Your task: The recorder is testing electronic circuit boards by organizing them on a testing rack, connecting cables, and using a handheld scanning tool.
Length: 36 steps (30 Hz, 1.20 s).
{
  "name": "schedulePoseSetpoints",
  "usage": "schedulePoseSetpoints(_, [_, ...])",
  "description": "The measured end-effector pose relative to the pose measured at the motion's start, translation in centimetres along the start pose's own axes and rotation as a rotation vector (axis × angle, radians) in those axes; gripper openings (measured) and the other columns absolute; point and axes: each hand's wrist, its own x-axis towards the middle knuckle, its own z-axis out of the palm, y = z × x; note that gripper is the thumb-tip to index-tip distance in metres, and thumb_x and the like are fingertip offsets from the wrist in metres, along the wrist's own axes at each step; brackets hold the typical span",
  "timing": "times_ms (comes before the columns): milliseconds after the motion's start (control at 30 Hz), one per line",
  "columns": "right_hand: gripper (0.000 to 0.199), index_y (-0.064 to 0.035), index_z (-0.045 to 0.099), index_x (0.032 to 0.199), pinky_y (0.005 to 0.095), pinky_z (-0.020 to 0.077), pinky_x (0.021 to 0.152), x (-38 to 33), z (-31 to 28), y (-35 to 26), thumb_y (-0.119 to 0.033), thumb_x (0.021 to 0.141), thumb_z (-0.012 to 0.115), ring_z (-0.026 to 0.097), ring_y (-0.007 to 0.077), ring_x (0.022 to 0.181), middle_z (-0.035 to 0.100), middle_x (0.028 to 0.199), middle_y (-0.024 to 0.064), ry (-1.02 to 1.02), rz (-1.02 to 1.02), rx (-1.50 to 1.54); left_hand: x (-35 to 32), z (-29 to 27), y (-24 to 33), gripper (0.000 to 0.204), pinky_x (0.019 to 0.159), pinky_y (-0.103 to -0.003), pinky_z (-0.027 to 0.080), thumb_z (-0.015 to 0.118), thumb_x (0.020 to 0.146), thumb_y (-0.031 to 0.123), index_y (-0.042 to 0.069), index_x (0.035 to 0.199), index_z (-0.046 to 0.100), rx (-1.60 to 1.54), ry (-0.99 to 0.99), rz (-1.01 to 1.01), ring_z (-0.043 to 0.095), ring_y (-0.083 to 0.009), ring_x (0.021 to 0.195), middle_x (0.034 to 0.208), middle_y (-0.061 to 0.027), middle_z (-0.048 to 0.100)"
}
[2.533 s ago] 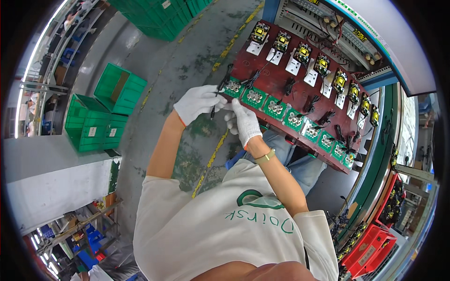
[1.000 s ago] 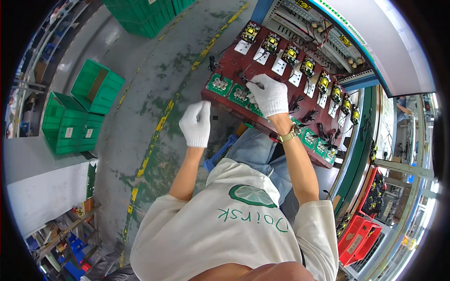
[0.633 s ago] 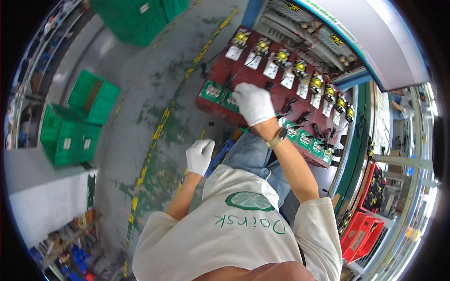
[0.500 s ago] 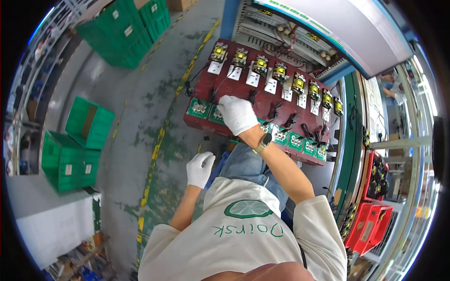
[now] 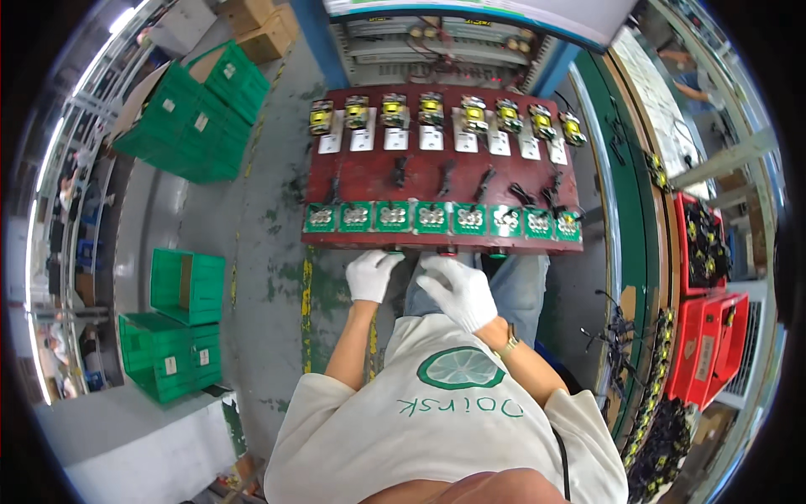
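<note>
Closest thing is the wearer's off-white tee [image 5: 420, 420] with a green citrus-slice print, then blue jeans [image 5: 522, 290] past it. Both hands have white knit gloves on, and there's a watch [image 5: 510, 340] on the right wrist. Left hand [image 5: 370, 275] is right up by the green button on the left [image 5: 393, 249], fingers bent forward. Can't tell if it's touching the button or how tightly it's closed. Right hand [image 5: 460, 290] is loosely open, thumb apart from the fingers, just nearside of the red button [image 5: 447, 250]. Another green button [image 5: 498, 253] sits further right.

Those buttons are on the near face of a maroon test box [image 5: 369, 176]. On top, near edge first: a row of green circuit boards [image 5: 393, 217] with round silver contacts, then bundled black cables [image 5: 447, 178], then white plates [image 5: 431, 139] with open yellow-transformer power boards [image 5: 394, 110] at their far ends.

Off to the right, red bins [image 5: 708, 349]; off to the left, green crates [image 5: 189, 286]. Far end is an instrument rack [image 5: 395, 59] with a monitor [image 5: 554, 17] above it.
</note>
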Motion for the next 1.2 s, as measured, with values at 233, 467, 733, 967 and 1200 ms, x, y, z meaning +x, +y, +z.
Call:
schedulePoseSetpoints(233, [0.025,-0.0044,0.077,0.113,0.0311,0.0525,0.064,-2.8,-6.9,4.2,-0.016,0.091,0.079,0.064,0.0185,0.065,0.075,0.085,0.0072,0.110,0.317,-0.040,1.7,-1.3,5.1,0.020,0.059,-0.035,0.051,0.081,0.085,0.022,0.003,0.090,0.081,0.060,-0.461,-0.325,0.063,-0.0243,0.058,0.072,-0.0084,0.074])
schedulePoseSetpoints(467, [0.021,-0.0029,0.074,0.104,0.0357,0.0499,0.061,4.4,-8.6,7.8,-0.020,0.091,0.078,0.063,0.0276,0.063,0.072,0.079,0.0088,0.409,0.186,-0.294,5.3,2.5,17.7,0.030,0.059,-0.033,0.053,0.071,0.096,0.020,0.004,0.121,0.077,0.004,-0.218,0.009,0.063,-0.0199,0.055,0.076,-0.0104,0.076])
schedulePoseSetpoints(733, [0.015,-0.0039,0.073,0.092,0.0389,0.0506,0.063,8.3,-10.4,5.8,-0.019,0.093,0.073,0.062,0.0325,0.062,0.069,0.076,0.0100,0.592,-0.027,-0.258,10.7,5.6,20.0,0.025,0.055,-0.033,0.048,0.063,0.100,0.023,0.002,0.105,0.077,-0.136,-0.422,-0.255,0.062,-0.0199,0.055,0.070,-0.0075,0.072])
schedulePoseSetpoints(967, [0.013,-0.0062,0.072,0.095,0.0404,0.0526,0.065,7.7,-16.2,6.4,-0.019,0.093,0.070,0.067,0.0334,0.070,0.074,0.089,0.0098,0.465,0.090,-0.318,14.2,6.4,26.0,0.023,0.053,-0.025,0.047,0.064,0.100,0.019,-0.001,0.099,0.076,-0.437,-0.417,-0.241,0.060,-0.0140,0.054,0.072,-0.0084,0.072])
schedulePoseSetpoints(1200, [0.011,-0.0099,0.075,0.095,0.0382,0.0534,0.069,2.6,-21.1,11.4,-0.020,0.094,0.070,0.069,0.0309,0.074,0.076,0.097,0.0082,0.688,0.314,-0.546,11.5,13.2,26.7,0.025,0.064,-0.036,0.052,0.074,0.091,0.027,0.004,0.100,0.079,0.065,-0.693,0.078,0.065,-0.0239,0.062,0.078,-0.0084,0.075])
